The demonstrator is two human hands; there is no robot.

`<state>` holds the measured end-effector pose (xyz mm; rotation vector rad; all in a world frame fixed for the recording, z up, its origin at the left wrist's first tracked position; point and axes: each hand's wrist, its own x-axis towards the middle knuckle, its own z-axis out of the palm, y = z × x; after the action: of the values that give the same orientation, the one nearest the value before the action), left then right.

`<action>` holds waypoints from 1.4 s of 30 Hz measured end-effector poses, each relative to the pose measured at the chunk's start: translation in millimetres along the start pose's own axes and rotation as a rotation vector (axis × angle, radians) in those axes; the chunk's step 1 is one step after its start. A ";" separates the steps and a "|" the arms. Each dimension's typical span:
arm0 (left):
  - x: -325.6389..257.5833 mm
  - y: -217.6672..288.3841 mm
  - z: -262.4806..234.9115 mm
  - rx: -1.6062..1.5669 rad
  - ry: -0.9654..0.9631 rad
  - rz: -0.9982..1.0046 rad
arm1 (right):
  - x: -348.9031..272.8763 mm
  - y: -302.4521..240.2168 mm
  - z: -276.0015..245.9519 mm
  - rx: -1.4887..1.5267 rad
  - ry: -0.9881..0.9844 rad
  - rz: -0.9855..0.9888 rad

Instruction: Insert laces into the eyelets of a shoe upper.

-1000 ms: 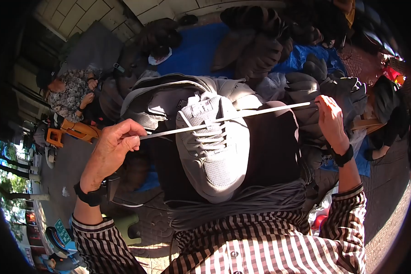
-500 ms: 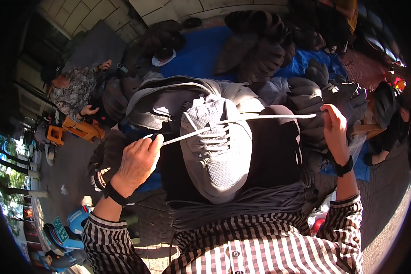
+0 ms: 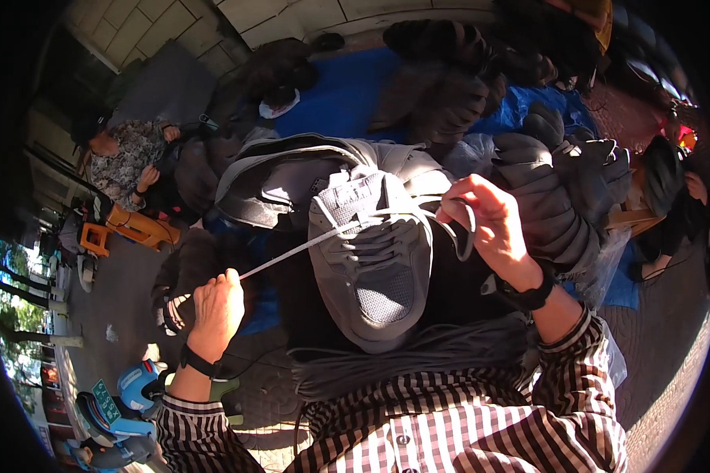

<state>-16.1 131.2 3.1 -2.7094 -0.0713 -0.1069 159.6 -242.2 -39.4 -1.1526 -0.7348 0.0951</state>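
Observation:
A grey sneaker (image 3: 383, 272) rests on my lap, its toe toward me and its laces crossed over the tongue. My left hand (image 3: 217, 307) is closed on a shoelace (image 3: 292, 251), which runs taut from the shoe's upper eyelets down to the left. Close to the shoe's right side, my right hand (image 3: 489, 225) pinches the other part of the lace between thumb and fingers. There the lace bends in a slack loop hanging below the fingertips. Behind the sneaker lie more grey shoes (image 3: 272, 185), partly hidden by it.
A bundle of dark laces (image 3: 418, 359) lies across my lap. Stacked grey shoes (image 3: 528, 189) stand at the right, and a blue tarp (image 3: 331, 91) spreads behind. At the left another person (image 3: 126, 162) sits near an orange stool (image 3: 138, 225).
My right hand has come left toward the shoe, and its stretch of lace has gone from straight to looped. My left hand has moved outward and nearer me, drawing out more lace.

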 end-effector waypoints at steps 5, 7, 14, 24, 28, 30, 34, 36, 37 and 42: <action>-5.4 3.8 11.7 -0.155 -0.098 -0.077 | 14.9 36.2 12.4 -0.037 0.003 -0.061; -2.2 5.0 19.4 -0.202 -0.093 -0.056 | 19.3 34.9 14.9 0.007 -0.021 -0.087; -8.3 -7.0 51.3 -0.305 0.061 0.013 | 27.3 30.2 22.8 -0.288 0.103 0.005; -5.3 -9.5 55.9 -0.465 0.079 -0.140 | 22.5 32.5 22.9 -0.408 0.064 -0.066; -5.2 -10.5 62.0 -0.499 0.089 -0.172 | 25.2 32.9 28.9 -0.394 0.126 -0.078; -4.0 -9.4 63.8 -0.502 0.069 -0.212 | 24.9 35.6 27.2 -0.400 0.137 -0.077; -4.7 -14.1 70.1 -0.526 0.073 -0.218 | 26.1 48.6 17.4 -0.291 0.025 0.044; -6.3 -21.3 79.6 -0.523 0.145 -0.204 | 31.6 44.1 17.2 -0.197 -0.011 0.075; -7.5 -21.9 80.9 -0.521 0.144 -0.214 | 35.2 35.3 17.2 -0.381 -0.047 0.003; 10.9 -2.9 49.7 -1.023 0.372 -0.248 | 42.3 23.3 15.9 -0.265 -0.074 0.199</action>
<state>-2.3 154.9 -39.7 -3.6006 -0.3143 -0.9474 189.8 -201.4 -35.8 -1.4811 -0.7106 0.2134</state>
